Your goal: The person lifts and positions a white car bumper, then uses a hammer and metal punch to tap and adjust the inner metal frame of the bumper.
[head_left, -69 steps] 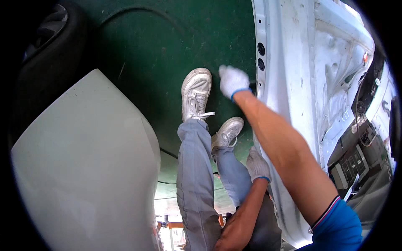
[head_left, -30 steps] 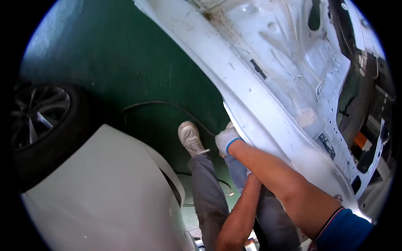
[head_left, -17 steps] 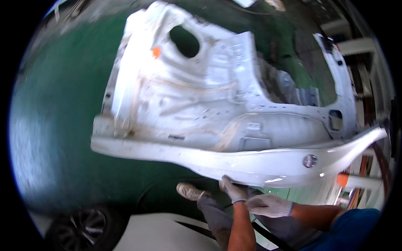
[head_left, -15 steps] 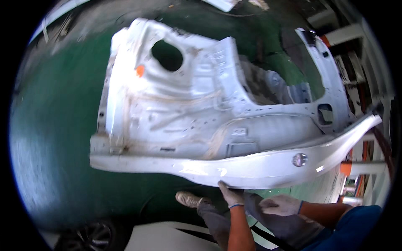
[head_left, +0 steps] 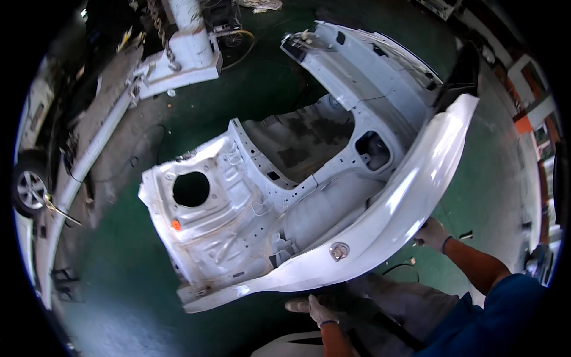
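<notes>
Bodywork fills the middle of the head view: a white car body shell [head_left: 262, 208] lies stripped on the green floor [head_left: 113, 285], with a glossy white fender panel [head_left: 410, 196] curving along its lower right edge. The right hand [head_left: 432, 233], gloved, is pressed against the panel's outer edge at right; whether its fingers are closed on it cannot be told. The left hand [head_left: 318, 309], gloved, is spread under the panel's lower edge at bottom centre. The panel appears to be under fitting; a firmer two-handed hold would be needed next.
</notes>
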The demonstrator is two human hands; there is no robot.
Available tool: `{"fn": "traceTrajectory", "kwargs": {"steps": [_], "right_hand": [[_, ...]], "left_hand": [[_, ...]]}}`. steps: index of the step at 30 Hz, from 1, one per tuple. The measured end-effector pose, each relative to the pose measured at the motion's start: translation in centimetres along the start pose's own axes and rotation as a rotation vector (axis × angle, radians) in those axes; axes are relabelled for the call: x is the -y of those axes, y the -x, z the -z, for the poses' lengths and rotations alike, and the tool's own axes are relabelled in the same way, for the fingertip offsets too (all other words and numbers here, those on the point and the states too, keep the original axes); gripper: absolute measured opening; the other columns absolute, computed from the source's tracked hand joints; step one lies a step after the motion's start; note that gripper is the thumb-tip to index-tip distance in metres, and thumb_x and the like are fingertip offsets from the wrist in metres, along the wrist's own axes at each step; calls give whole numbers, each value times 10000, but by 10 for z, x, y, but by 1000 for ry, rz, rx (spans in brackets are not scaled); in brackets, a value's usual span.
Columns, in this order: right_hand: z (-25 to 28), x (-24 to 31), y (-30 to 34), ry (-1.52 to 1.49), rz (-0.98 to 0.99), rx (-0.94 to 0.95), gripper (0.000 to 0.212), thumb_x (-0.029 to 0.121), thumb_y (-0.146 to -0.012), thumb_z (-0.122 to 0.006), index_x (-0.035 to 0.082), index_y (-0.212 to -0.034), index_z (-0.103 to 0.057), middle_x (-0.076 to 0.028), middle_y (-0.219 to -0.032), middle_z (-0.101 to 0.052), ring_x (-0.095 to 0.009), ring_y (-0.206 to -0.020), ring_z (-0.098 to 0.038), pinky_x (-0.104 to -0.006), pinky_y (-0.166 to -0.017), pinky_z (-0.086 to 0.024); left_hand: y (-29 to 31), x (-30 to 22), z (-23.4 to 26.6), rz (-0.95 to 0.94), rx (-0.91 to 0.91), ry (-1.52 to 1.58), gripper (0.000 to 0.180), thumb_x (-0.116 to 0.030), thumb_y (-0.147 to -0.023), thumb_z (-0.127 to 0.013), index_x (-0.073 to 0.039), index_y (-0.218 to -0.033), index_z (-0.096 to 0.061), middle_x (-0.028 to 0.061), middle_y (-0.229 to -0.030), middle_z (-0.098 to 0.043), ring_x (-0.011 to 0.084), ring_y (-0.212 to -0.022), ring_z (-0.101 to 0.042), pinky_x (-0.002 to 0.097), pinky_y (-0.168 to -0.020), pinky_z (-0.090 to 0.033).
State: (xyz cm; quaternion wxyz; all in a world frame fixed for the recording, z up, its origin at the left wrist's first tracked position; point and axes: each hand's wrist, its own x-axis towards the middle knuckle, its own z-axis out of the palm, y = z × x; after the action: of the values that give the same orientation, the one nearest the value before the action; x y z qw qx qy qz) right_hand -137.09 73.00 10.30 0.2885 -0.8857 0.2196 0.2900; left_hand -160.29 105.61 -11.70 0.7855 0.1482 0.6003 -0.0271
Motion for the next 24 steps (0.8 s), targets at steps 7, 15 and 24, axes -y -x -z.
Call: {"fn": "traceTrajectory", "kwargs": {"steps": [7, 15, 24], "right_hand": [[-3, 20, 34, 36, 253, -154, 335, 279, -896, -643, 27, -1109, -698, -146, -1101, -748, -375, -992, -720, -484, -896, -569], [2, 5, 34, 265, 110, -78, 686, 157, -924, -483, -66, -1555, -334, -176, -1186, -699, -284, -1007, -727, -440, -797, -605], [-1, -141, 93, -316, 237, 244, 556, 151, -946, -531, 1, -1477, -472, -207, -1290, -679, -331, -1033, -730, -436, -854, -593]], "left_hand": [[194, -86, -114, -695, 28, -700, 264, -311, -1034, -594, -62, -951, -621, 64, -880, -673, 159, -715, -631, 285, -604, -515], [441, -44, -404, -2033, 735, -1153, 498, -298, -1113, -504, 51, -1466, -472, 207, -1424, -574, 333, -1298, -593, 430, -1062, -544], [433, 27, -550, -3320, -149, -1880, 593, -486, -1022, -587, 2, -1358, -595, 232, -1392, -576, 365, -1222, -609, 530, -1017, -519]]}}
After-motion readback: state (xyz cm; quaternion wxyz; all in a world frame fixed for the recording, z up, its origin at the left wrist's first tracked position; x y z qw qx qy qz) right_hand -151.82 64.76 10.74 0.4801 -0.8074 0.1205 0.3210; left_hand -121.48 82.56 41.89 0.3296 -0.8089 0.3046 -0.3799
